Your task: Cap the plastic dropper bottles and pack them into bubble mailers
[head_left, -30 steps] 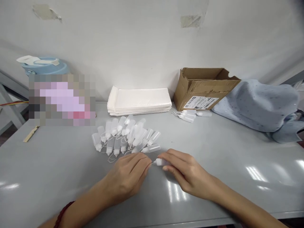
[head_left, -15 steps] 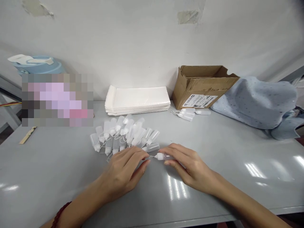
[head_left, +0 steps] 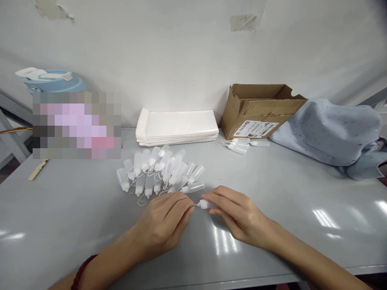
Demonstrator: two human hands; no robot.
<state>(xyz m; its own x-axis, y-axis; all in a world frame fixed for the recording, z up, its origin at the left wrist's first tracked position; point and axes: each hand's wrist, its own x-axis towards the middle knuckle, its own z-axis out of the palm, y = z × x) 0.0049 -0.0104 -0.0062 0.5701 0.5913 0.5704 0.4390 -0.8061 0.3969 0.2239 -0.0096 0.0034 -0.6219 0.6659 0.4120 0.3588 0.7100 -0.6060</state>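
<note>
My right hand (head_left: 236, 213) is closed around a small clear squeeze bottle with a white conical nozzle (head_left: 204, 204), held sideways just above the grey table. The nozzle points left, and a thin dark tip sticks out of it. At that tip my left hand (head_left: 169, 219) pinches with thumb and forefinger; what lies between them is too small and hidden to make out. Just behind my left hand lies a loose pile of similar translucent bottles (head_left: 148, 183), several with white caps on thin cords. One bottle (head_left: 195, 187) at the pile's right edge lies near the held bottle.
White padded envelopes (head_left: 181, 123) are stacked against the wall. An open cardboard box (head_left: 256, 119) stands to their right, with a few small bottles (head_left: 238, 148) in front. Light blue fabric (head_left: 335, 131) lies at far right. A blue lidded container (head_left: 54, 80) and blurred items are at left.
My left fingers have closed together and come up to the thin tip of the bottle. My right hand still holds the bottle, and the view has shifted slightly.
</note>
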